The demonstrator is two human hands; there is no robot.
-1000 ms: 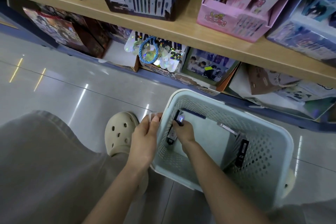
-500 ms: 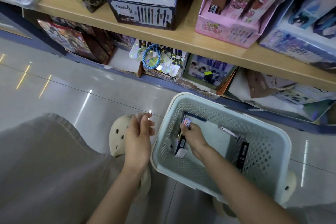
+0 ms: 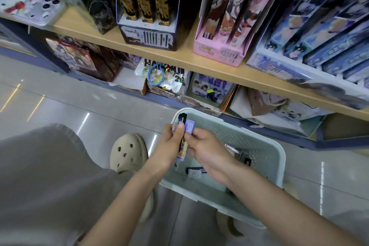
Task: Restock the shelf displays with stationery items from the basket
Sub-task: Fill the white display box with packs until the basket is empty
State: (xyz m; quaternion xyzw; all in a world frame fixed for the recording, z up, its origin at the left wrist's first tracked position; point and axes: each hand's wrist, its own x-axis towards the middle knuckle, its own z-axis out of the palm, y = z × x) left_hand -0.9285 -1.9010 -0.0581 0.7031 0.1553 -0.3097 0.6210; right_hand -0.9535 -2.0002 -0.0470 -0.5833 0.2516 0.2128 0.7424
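Standing nearly upright over the near left corner of the basket (image 3: 280, 158), a thin bundle of pen packs (image 3: 182, 147) is held between both hands; its black top end rises above the fingertips, and a purple card (image 3: 189, 126) sits just beside it on the right. The packs carry a cream label with dark print, but the print is too small and blurred to read. The left hand (image 3: 166, 147) grips the bundle from the left with its fingers curled round it and the thumb laid up along the front. The right hand (image 3: 207, 152) meets it from the right, thumb and fingers closed on the purple-carded pack in a pinch. Both forearms reach forward from the lower edge of the view, and the right one crosses over the basket. Inside the pale perforated basket lie a small pack (image 3: 194, 171) on the bottom and a dark pack (image 3: 247, 161) leaning at the far wall. The basket stands on the glossy floor (image 3: 60, 96), beside a beige clog (image 3: 127, 152). Beyond it, on the lowest level, a holographic bag (image 3: 171, 78) with a blue rope handle shows lettering that begins "HA". On the wooden shelf (image 3: 199, 62) above stand a black display box (image 3: 148, 37) printed with a row of white pens, a pink display box (image 3: 217, 52) with cartoon girls, and a blue display box (image 3: 279, 66); their titles cannot be read.
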